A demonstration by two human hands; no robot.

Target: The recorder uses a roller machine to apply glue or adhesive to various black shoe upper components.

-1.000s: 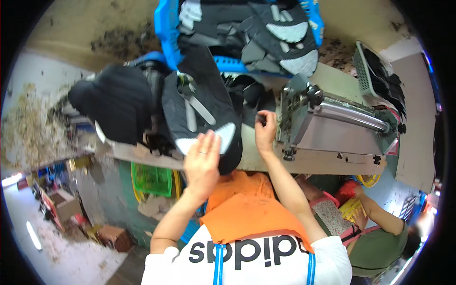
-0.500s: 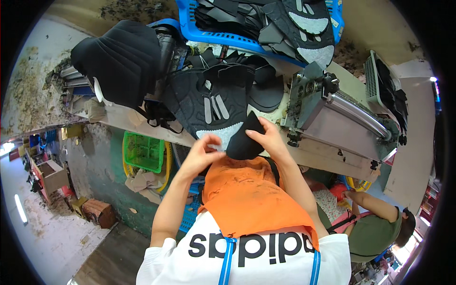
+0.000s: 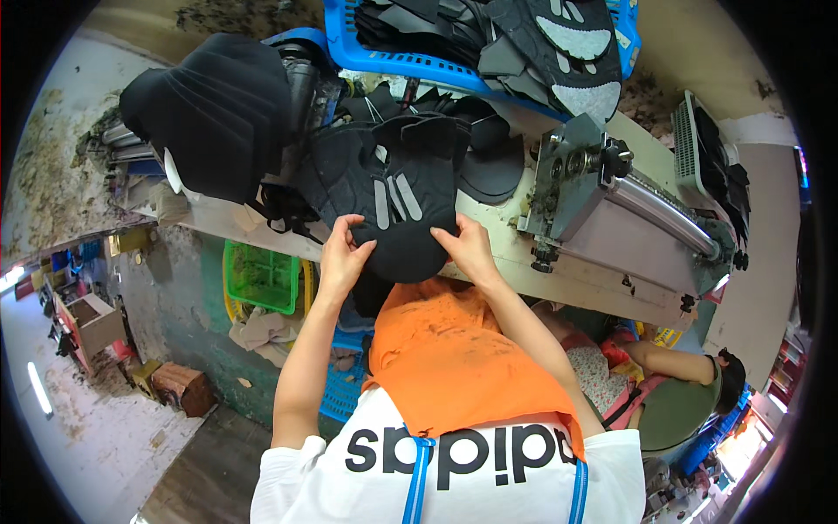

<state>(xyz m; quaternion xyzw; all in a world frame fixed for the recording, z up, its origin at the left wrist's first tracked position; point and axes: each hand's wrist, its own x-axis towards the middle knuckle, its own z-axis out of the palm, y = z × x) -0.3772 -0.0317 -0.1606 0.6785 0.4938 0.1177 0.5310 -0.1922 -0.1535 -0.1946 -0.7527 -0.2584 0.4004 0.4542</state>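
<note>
A curved black fabric piece [image 3: 404, 252] lies over the near end of a black shaped panel [image 3: 347, 175] on the bench edge. The panel's pale crescent is covered by it. Two light grey strips [image 3: 381, 203] show on the panel just beyond. My left hand [image 3: 344, 255] pinches the piece's left corner between thumb and fingers. At the opposite corner, my right hand [image 3: 469, 251] grips it with the thumb on top. More dark pieces [image 3: 493, 166] lie behind and to the right of the panel.
Left of the panel, a fanned stack of black pieces [image 3: 214, 113] rests over a roller machine. Another metal roller machine [image 3: 659, 210] stands at right. A blue basket [image 3: 410, 65] of cut pieces is at the back. Below the bench is a green basket [image 3: 262, 278]; a co-worker [image 3: 676, 410] sits at right.
The black piece has gone from being held upright in my right hand to lying flat over the pale crescent. My left hand has moved up and taken its left corner.
</note>
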